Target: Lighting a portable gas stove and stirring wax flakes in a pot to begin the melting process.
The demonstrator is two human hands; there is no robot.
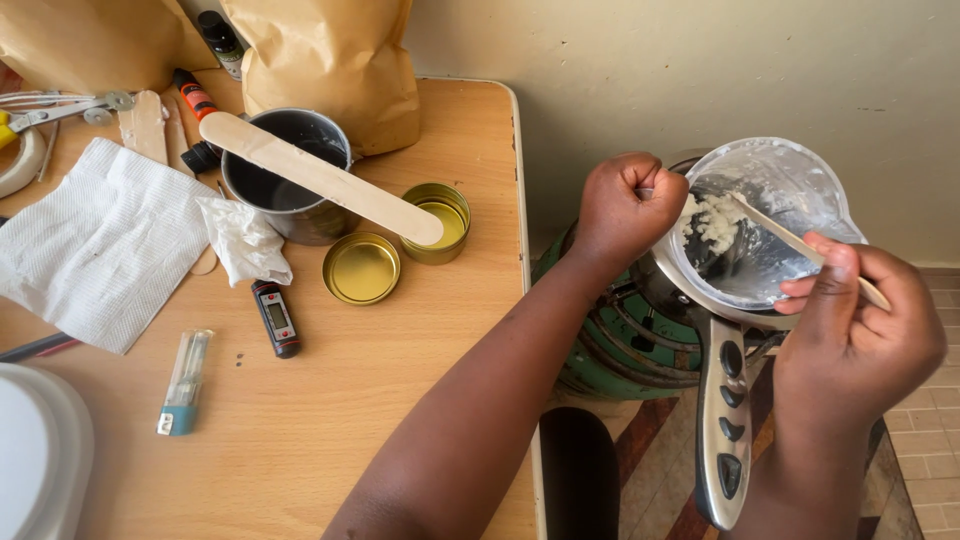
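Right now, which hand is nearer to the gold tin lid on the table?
Left. The left hand grips the clear jug's rim just past the table edge from the gold tin lid; the right hand holds a wooden stick farther off.

A wooden table (400, 400) carries a dark pot (285, 165), two gold tins (362, 268), white paper towel (95, 240), a thermometer (276, 318), a lighter (184, 383) and brown bags (330, 60)

Bright soft daylight, faint shadows, sharp focus, slight edge distortion.
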